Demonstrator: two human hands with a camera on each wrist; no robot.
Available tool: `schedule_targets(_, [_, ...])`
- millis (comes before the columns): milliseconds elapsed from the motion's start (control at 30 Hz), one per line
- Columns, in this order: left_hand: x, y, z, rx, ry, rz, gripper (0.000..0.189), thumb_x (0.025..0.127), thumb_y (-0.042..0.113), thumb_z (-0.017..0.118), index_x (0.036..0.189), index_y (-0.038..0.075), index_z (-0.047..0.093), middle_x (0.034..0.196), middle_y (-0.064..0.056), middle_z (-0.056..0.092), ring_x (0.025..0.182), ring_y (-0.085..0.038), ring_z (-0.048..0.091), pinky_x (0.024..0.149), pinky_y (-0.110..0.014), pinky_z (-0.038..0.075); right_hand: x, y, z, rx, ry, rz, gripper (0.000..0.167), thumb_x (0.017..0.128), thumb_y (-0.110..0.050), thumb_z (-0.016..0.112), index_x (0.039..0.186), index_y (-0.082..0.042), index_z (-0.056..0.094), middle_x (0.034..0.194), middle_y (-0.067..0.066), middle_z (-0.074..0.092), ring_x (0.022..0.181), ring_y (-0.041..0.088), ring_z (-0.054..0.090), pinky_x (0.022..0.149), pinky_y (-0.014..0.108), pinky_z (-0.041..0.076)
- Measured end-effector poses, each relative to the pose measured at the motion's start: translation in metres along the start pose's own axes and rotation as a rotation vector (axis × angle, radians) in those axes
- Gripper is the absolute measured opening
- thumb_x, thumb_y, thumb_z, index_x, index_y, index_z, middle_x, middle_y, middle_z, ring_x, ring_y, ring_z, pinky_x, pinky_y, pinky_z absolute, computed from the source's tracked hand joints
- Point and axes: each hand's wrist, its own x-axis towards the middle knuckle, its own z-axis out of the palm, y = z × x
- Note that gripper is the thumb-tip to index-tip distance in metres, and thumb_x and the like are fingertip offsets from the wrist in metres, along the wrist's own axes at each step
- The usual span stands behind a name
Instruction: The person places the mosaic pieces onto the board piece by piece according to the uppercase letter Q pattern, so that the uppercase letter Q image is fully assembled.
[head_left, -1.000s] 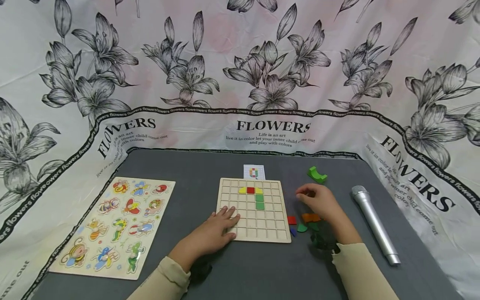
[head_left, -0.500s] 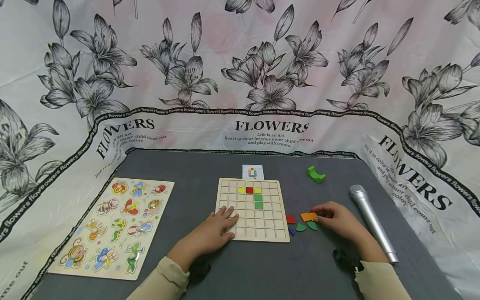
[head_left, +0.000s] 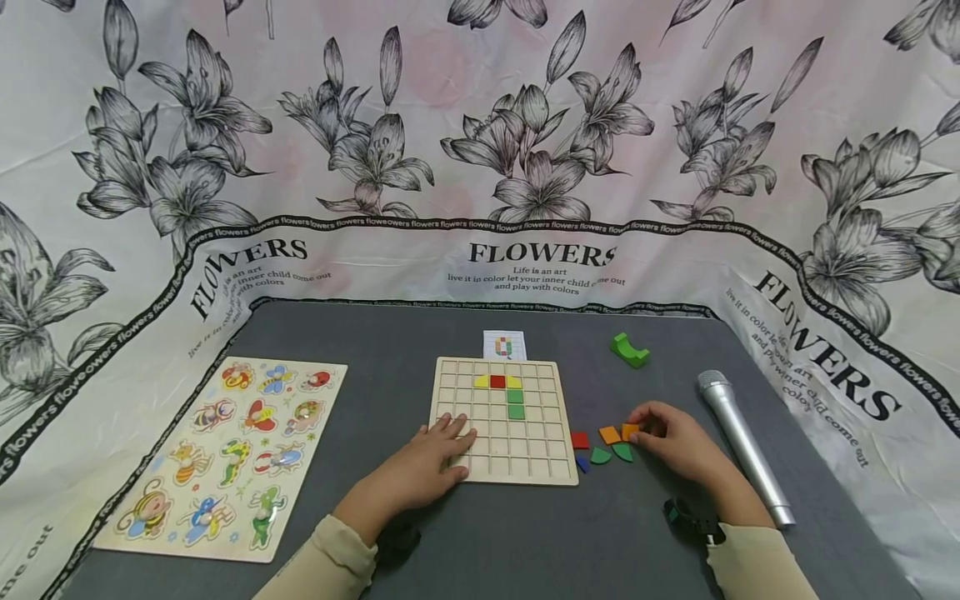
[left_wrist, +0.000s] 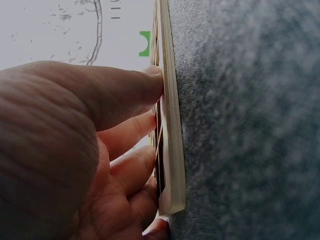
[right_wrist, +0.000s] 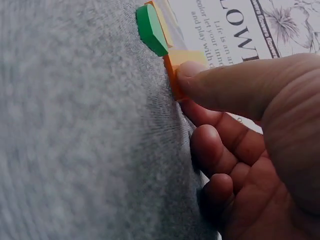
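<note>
My left hand (head_left: 420, 462) lies with spread fingers on the left edge of a wooden grid board (head_left: 525, 458); its thumb presses near the board's edge in the left wrist view. My right hand (head_left: 678, 437) pinches an orange square tile (right_wrist: 175, 75) between thumb and index finger, right of the board. A second orange tile (head_left: 609, 434) lies just left of it. Green quarter-round tiles (head_left: 622, 452), a red tile (head_left: 579, 440) and a blue piece (head_left: 582, 463) are close by. On the board sit a red square (head_left: 497, 382), two yellow pieces and green squares (head_left: 516, 412).
A small card with a coloured letter pattern (head_left: 504, 345) touches the board's far edge. Behind my right hand is a bright green arch block (head_left: 630, 350). A silver microphone (head_left: 746, 450) lies at right, and an insect puzzle board (head_left: 225, 458) at left.
My right hand has moved down and right from beside the board to the orange tiles and now pinches one. A small gap has opened between the two orange tiles. The left hand stays put.
</note>
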Motion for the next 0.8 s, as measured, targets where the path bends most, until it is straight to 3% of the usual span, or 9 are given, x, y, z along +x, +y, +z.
schedule_targets(167, [0.0, -0.003, 0.002, -0.004, -0.003, 0.013, 0.062, 0.108, 0.024, 0.071, 0.164, 0.01, 0.051, 0.179, -0.014, 0.031, 0.17, -0.039, 0.02, 0.135, -0.067, 0.019, 0.003, -0.013, 0.001, 0.013, 0.034, 0.043, 0.011, 0.102, -0.01, 0.078, 0.111, -0.007, 0.072, 0.098, 0.004, 0.073, 0.077, 0.008, 0.059, 0.066, 0.026, 0.049])
schedule_targets(333, [0.0, -0.003, 0.003, 0.001, -0.005, 0.007, 0.061, 0.108, 0.025, 0.07, 0.165, 0.011, 0.05, 0.179, -0.012, 0.031, 0.17, -0.037, 0.019, 0.135, -0.066, 0.019, 0.024, -0.051, 0.012, 0.104, 0.038, 0.067, 0.013, 0.106, -0.013, 0.074, 0.116, -0.005, 0.072, 0.104, 0.01, 0.076, 0.085, 0.019, 0.065, 0.068, 0.029, 0.054])
schedule_targets(567, [0.0, -0.001, 0.0, 0.007, -0.007, 0.002, 0.061, 0.108, 0.024, 0.07, 0.164, 0.01, 0.051, 0.179, -0.012, 0.032, 0.17, -0.038, 0.02, 0.135, -0.066, 0.02, 0.082, -0.109, 0.065, 0.157, -0.007, 0.045, 0.01, 0.105, -0.014, 0.074, 0.113, -0.008, 0.074, 0.108, 0.011, 0.076, 0.091, 0.022, 0.066, 0.076, 0.032, 0.055])
schedule_targets(800, [0.0, -0.001, -0.002, 0.032, -0.003, 0.012, 0.06, 0.109, 0.024, 0.069, 0.163, 0.009, 0.052, 0.178, -0.014, 0.033, 0.168, -0.04, 0.023, 0.134, -0.067, 0.021, 0.123, -0.138, 0.115, 0.16, -0.058, -0.005, 0.005, 0.104, -0.012, 0.074, 0.108, -0.009, 0.075, 0.101, 0.007, 0.074, 0.086, 0.019, 0.064, 0.075, 0.034, 0.054])
